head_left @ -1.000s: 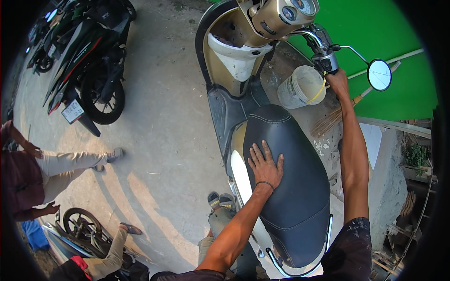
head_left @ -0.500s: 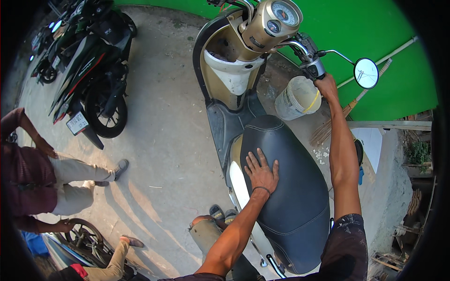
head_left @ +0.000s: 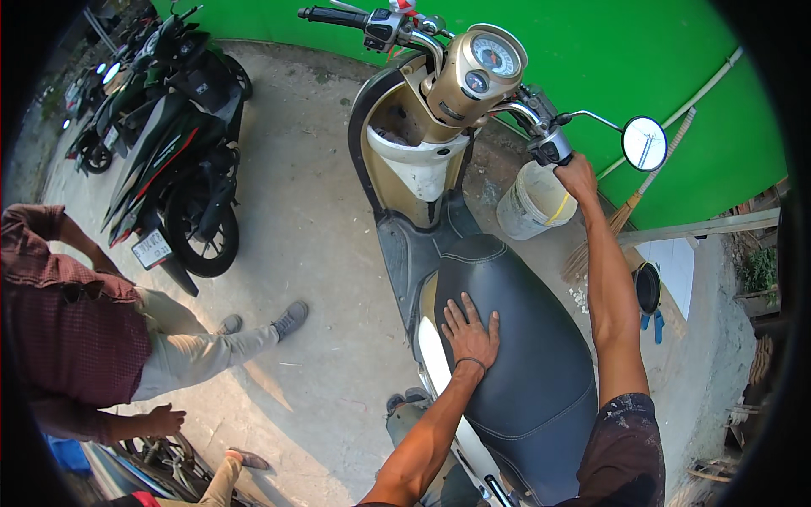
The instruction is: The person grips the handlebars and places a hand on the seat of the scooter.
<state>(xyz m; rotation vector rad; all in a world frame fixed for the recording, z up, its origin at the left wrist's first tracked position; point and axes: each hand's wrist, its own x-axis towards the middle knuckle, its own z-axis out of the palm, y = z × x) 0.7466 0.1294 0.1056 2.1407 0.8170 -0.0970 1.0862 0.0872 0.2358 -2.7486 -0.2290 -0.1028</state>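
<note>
In front of me stands a gold and white scooter (head_left: 418,173) with a long black seat (head_left: 534,355). My left hand (head_left: 471,336) lies flat on the left side of that seat, fingers spread, holding nothing. My right hand (head_left: 578,177) is wrapped around the right handlebar grip, just behind the silver and black switch housing (head_left: 551,149). Most of the grip is hidden under my fingers. A round mirror (head_left: 644,144) sticks out to the right above this hand. The left handlebar grip (head_left: 334,16) is untouched, and a round speedometer (head_left: 495,54) sits between the bars.
Beside the front right is a dirty white bucket (head_left: 517,211) with a broom (head_left: 627,211) near a green wall (head_left: 591,51). Parked motorbikes (head_left: 165,160) stand at far left. A person in a maroon shirt (head_left: 72,317) walks at left; another person's leg (head_left: 221,483) shows below.
The person in maroon has stepped rightward, closer to the scooter. My view has shifted, bringing the left handlebar into sight. Both my hands keep their places on the seat and grip.
</note>
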